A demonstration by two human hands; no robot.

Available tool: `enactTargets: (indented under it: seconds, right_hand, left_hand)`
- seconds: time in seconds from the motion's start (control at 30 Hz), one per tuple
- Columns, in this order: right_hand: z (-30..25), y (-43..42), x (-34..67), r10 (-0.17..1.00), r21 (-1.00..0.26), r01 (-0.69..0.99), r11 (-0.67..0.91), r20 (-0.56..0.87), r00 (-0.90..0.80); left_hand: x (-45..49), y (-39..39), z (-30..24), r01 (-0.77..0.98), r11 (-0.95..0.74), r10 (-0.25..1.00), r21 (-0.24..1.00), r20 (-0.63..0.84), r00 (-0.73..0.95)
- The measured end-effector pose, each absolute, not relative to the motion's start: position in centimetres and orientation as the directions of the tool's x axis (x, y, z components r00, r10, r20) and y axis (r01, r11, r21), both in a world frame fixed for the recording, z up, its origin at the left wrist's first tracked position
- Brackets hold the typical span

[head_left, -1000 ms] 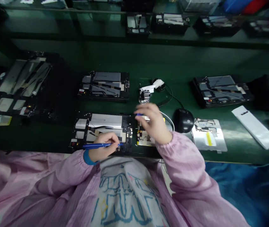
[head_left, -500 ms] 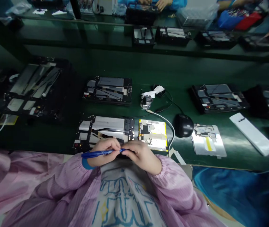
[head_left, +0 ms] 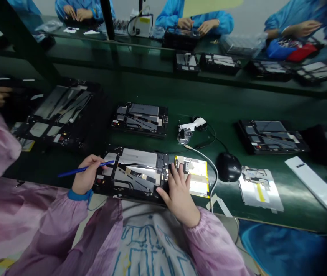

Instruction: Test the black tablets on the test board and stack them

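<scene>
L hand (head_left: pixel 86 179) w/ blue pen (head_left: pixel 71 172)

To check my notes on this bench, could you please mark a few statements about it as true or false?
1. The left hand holds a thin blue pen. True.
2. The right hand grips the round black mouse. False: it lies open at the right end of the opened black tablet.
3. A white cable runs beside the yellow-edged board. True.
4. The flat silver plate lies left of the tablet. False: right of the mouse.
</scene>
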State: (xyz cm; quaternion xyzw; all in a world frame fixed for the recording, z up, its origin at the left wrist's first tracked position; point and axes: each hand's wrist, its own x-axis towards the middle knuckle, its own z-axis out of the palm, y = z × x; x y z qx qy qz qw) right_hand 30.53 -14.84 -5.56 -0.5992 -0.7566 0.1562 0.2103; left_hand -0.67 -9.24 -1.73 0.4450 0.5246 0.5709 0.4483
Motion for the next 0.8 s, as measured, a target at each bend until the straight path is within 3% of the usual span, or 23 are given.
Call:
enactTargets:
  seconds: [0.07,0.17,0.23,0.33,0.47,0.57,0.7,0.8]
  right_hand:
    - [-6.0,-15.0,30.0,0.974,-0.527,0.820,0.225,0.141,-0.176]
    - [-5.5,-15.0,29.6,0.975,-0.667,0.712,0.219,0.174,-0.136]
    - [-4.5,-14.8,29.7,0.985,-0.818,0.550,0.167,0.158,-0.064]
    - [-2.6,-13.5,30.4,0.998,-0.985,0.173,0.026,0.036,0.058]
    - [-0.4,-9.3,32.0,0.971,-0.975,-0.196,-0.103,-0.142,0.194]
    - [0.9,-4.0,33.0,0.922,-0.940,-0.339,-0.046,-0.170,0.349]
    - [2.2,5.7,33.0,0.900,-0.916,-0.396,0.064,-0.119,0.420]
    - [2.5,13.4,32.0,0.870,-0.942,-0.324,-0.086,-0.229,0.437]
  left_hand:
    - [-0.9,-9.3,-2.2,-0.185,-0.009,0.984,0.983,-0.024,-0.175]
    - [-0.7,-9.7,-2.1,-0.286,-0.041,0.990,0.957,0.001,-0.138]
    - [-0.3,-9.8,-1.8,-0.328,-0.102,0.988,0.939,0.056,-0.145]
    - [0.3,-9.5,-0.9,-0.397,-0.195,0.978,0.897,0.146,-0.150]
    - [1.0,-7.8,0.0,-0.504,-0.278,0.960,0.818,0.246,-0.131]
    - [1.3,-6.7,0.0,-0.531,-0.258,0.966,0.807,0.227,-0.125]
    - [1.8,-6.6,-0.7,-0.482,-0.146,0.987,0.864,0.162,-0.007]
    - [2.1,-7.2,-1.1,-0.412,-0.115,0.987,0.904,0.150,0.054]
